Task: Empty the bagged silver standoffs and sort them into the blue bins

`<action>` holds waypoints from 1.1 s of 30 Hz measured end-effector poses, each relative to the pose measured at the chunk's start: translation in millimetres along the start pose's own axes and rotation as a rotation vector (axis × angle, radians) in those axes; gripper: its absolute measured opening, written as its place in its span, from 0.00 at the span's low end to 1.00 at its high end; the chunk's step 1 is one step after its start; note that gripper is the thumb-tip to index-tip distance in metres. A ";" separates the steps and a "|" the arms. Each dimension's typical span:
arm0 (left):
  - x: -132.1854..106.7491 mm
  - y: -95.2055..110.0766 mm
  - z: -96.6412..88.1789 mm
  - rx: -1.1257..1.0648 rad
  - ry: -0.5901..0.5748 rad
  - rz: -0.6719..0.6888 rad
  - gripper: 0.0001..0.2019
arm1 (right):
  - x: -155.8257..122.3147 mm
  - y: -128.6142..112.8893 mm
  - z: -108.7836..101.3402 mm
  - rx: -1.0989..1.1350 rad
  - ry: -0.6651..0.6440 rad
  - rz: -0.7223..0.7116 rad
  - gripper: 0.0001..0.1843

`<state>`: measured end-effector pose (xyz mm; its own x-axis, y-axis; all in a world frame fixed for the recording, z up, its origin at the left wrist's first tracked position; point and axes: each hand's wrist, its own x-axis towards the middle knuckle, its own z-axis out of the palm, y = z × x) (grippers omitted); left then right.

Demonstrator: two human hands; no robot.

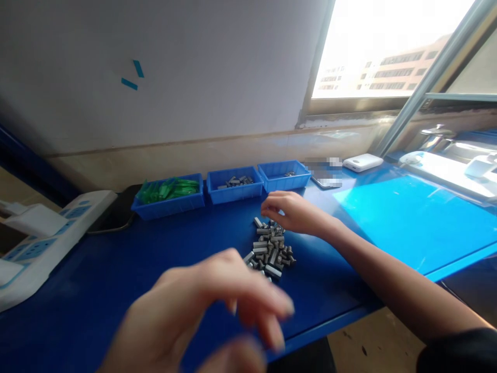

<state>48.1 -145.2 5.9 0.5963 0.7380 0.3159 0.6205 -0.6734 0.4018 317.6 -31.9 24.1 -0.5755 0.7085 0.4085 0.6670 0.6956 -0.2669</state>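
Note:
A pile of metal hex standoffs and screws [274,255] lies loose on the blue table [186,243]. Over the pile's far edge is my right hand [291,211], its fingers curled down and the thumb tip close to them in a pinch. Whatever may be between those fingertips is hidden. Close to the camera, my left hand [202,305] hovers on the near side of the pile, slightly blurred. Its bent fingers are apart from the thumb, and nothing shows between them.
Along the wall stand three blue bins: one with green packets [169,190], one with metal standoffs [236,182], one with a few small metal parts [289,174]. A white power strip [73,228] and dark phone [116,210] lie left; a white box [363,162] stands right.

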 end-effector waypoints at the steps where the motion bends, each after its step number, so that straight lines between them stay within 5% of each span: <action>1: 23.6 -2.0 -0.5 -0.007 0.001 0.024 0.11 | 1.4 -1.8 -3.2 -0.019 0.141 -0.036 0.09; 4: 88.7 -16.8 6.8 -0.023 -0.041 0.203 0.12 | 7.5 3.1 -16.1 -0.129 0.573 -0.018 0.11; 6: 114.4 -30.4 16.1 -0.048 -0.092 0.268 0.13 | 10.5 16.9 -22.2 -0.239 0.691 0.104 0.12; 8: 122.4 -42.6 24.8 -0.078 -0.156 0.295 0.13 | 10.3 34.2 -22.8 -0.343 0.565 0.243 0.13; 10: 118.0 -50.9 30.0 -0.111 -0.156 0.295 0.12 | 6.9 46.1 -17.9 -0.386 0.301 0.342 0.13; 13: 104.9 -55.1 29.8 -0.101 -0.111 0.249 0.10 | 0.6 39.8 -5.5 -0.300 0.048 0.357 0.15; 21: 102.9 -51.6 28.4 0.070 -0.086 0.156 0.08 | -6.3 -28.8 4.9 -0.070 -0.178 -0.083 0.10; 30: 104.9 -56.1 32.1 0.118 -0.039 -0.005 0.07 | -6.2 -30.8 9.0 -0.126 -0.271 -0.209 0.09; 33: 104.3 -55.8 32.0 0.126 -0.039 -0.007 0.08 | -4.5 -33.6 8.5 -0.133 -0.194 -0.228 0.08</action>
<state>92.0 -32.1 -11.1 0.6096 0.7422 0.2785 0.6826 -0.6701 0.2916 293.7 -57.5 23.8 -0.7883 0.5543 0.2670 0.5589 0.8266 -0.0659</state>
